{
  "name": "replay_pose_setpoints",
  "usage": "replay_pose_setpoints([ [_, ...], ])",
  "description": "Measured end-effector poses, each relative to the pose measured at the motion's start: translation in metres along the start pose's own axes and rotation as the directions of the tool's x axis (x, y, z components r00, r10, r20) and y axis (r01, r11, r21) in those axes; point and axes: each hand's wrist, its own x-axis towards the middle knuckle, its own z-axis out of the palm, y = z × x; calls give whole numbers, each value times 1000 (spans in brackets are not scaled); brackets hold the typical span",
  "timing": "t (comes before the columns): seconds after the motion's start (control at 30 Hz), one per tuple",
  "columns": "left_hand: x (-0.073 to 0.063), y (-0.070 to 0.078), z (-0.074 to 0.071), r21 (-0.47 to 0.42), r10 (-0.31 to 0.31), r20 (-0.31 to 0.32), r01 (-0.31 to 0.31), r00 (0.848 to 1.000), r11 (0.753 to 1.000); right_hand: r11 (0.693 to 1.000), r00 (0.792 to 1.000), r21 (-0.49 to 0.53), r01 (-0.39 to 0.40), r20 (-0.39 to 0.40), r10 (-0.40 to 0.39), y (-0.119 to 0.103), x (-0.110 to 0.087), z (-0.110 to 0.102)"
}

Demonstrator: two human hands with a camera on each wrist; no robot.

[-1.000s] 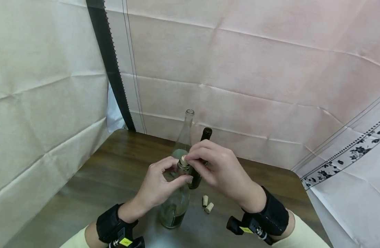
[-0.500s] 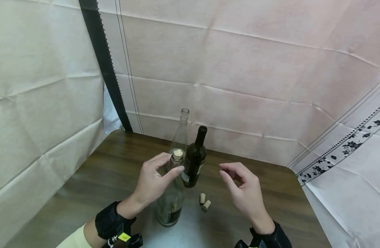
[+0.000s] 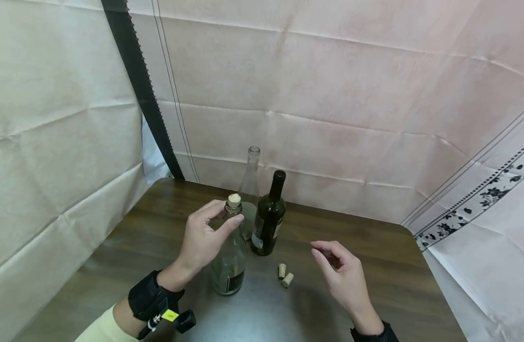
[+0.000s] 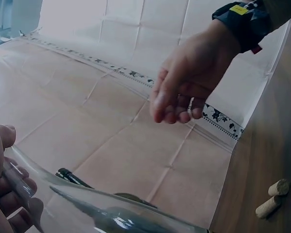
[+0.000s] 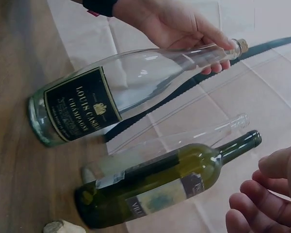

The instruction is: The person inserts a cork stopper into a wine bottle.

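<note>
My left hand (image 3: pixel 205 233) grips the neck of a clear champagne bottle (image 3: pixel 228 266), thumb on one side and fingers behind. The bottle stands upright on the table, and a cork (image 3: pixel 233 198) sits in its mouth, the top sticking out. In the right wrist view, the black label (image 5: pixel 82 104) reads "Louis Casi... Champagne". My right hand (image 3: pixel 342 273) hovers to the right of two loose corks (image 3: pixel 281 270), fingers loosely bent and holding nothing. Those corks lie close together on the tabletop.
Behind the gripped bottle stands a second clear bottle (image 3: pixel 250 185) with an uncorked mouth. Beside it is a dark green wine bottle (image 3: pixel 268 216). Pale cloth hangs behind and left of the brown wooden table (image 3: pixel 129 247).
My right hand has let go of the cork at the bottle's mouth and moved away to the right and down. My left hand keeps its grip; the bottle has shifted slightly left and up in view.
</note>
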Motion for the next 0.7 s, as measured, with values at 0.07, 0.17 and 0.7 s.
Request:
replay_pose_setpoints([
  [0.07,3,-2,-1,6,-7,-9,8,1000,1000,1000,1000,-5,-24,4,24,4,-2,0],
  [0.17,7,-6,-3,5,-26,-33,26,999,1000,999,999,-3,-48,12,48,13,-5,3],
  [0.7,27,-26,-10,2,-65,-141,66,988,998,980,980,-9,-199,11,199,49,-25,15],
])
